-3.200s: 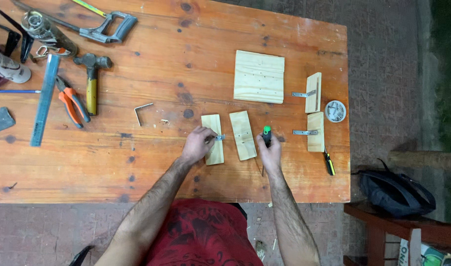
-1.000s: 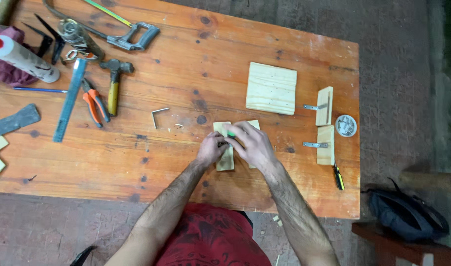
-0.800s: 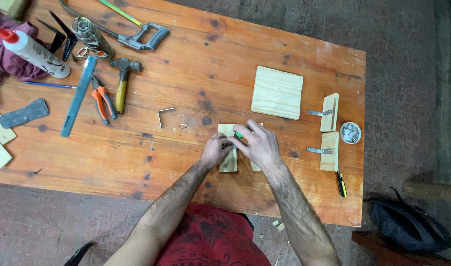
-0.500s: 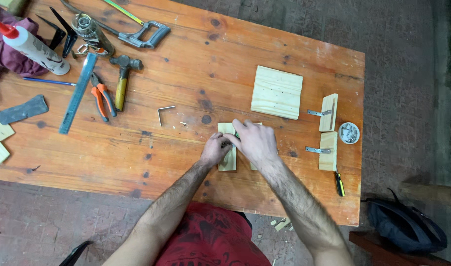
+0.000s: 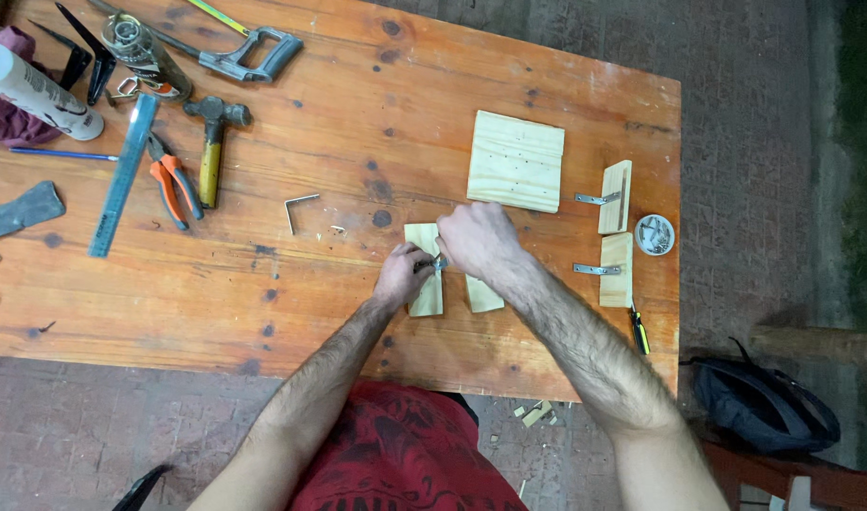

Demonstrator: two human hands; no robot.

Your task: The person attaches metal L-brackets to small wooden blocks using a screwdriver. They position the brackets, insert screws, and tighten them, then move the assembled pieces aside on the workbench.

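Brackets matter here: a small metal bracket [image 5: 439, 265] sits on the narrow wood strip [image 5: 426, 284], pinched by the left hand [image 5: 404, 273]. The right hand [image 5: 476, 238] closes over it, its grip hidden. A second strip [image 5: 483, 295] lies just right. Press the strip flat on the counter [image 5: 339, 114]; the square board [image 5: 516, 161] lies beyond.

five pale wood blocks [image 5: 516, 161], two fitted with metal brackets [image 5: 591, 199], one hammer [image 5: 212, 142], one pair of orange pliers [image 5: 172, 180], one steel ruler [image 5: 123, 175]
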